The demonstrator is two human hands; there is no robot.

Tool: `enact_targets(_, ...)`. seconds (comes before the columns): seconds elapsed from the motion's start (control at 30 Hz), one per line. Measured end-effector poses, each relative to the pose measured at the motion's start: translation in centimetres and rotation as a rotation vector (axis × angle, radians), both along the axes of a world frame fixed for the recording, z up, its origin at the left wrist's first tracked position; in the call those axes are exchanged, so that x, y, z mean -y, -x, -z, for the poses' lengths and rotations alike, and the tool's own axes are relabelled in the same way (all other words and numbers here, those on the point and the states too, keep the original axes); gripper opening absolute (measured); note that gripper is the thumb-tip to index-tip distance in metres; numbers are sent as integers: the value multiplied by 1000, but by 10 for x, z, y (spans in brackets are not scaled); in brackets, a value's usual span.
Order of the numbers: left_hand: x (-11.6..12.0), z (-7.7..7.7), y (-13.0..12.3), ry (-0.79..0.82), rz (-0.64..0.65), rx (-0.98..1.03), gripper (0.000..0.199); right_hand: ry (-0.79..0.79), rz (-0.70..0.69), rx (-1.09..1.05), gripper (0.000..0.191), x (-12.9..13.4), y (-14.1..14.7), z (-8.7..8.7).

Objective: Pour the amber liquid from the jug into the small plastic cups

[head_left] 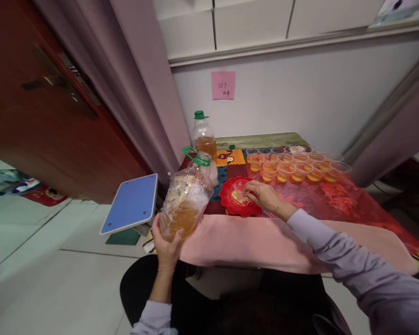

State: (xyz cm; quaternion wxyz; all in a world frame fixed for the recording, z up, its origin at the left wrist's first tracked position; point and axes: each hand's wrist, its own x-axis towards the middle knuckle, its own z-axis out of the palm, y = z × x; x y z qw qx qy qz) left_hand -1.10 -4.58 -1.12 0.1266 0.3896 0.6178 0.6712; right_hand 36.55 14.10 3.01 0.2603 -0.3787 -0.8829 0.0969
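Note:
My left hand [169, 242] is wrapped round the lower part of a large clear plastic jug [186, 204] with a green ring handle. The jug leans to the right, its mouth uncapped, and amber liquid fills its lower part. My right hand [263, 195] is closed, fingertips pinching the rim of a small clear plastic cup [240, 187] over a red scalloped plate [226, 202]. How full that cup is, I cannot tell. Several clear cups of amber liquid [286, 168] stand in rows on the table to the right of the plate.
A second jug [205, 135] with a green cap stands at the table's back left. Near it lies a loose green cap [232, 147]. A pink cloth [258, 237] covers the table's front edge. A blue board [131, 203] is at the left, by the door. A pink note [223, 85] hangs on the wall.

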Motion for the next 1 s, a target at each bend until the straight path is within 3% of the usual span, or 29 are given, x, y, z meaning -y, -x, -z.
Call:
enact_targets(0.2, -1, 0, 1, 8, 6, 16, 116, 12, 16, -50, 19, -3, -4, 15)
enact_targets(0.53, 0, 1, 2, 21, -11, -1, 115, 39, 107, -41, 49, 4, 7, 9)
enact_targets(0.67, 1, 2, 4, 25, -10, -18, 115, -15, 120, -109, 50, 14, 3, -3)
enact_targets(0.8, 2, 4, 5, 27, 0, -40, 116, -104, 128, -429, 52, 37, 11, -27)
enact_targets(0.87, 3, 4, 4, 27, -1, -54, 117, 28, 107, -620, 50, 48, 29, -34)
enact_targets(1.0, 2, 5, 5, 35, -23, -110, 118, 567, 0, -914, 68, 61, 86, -26)
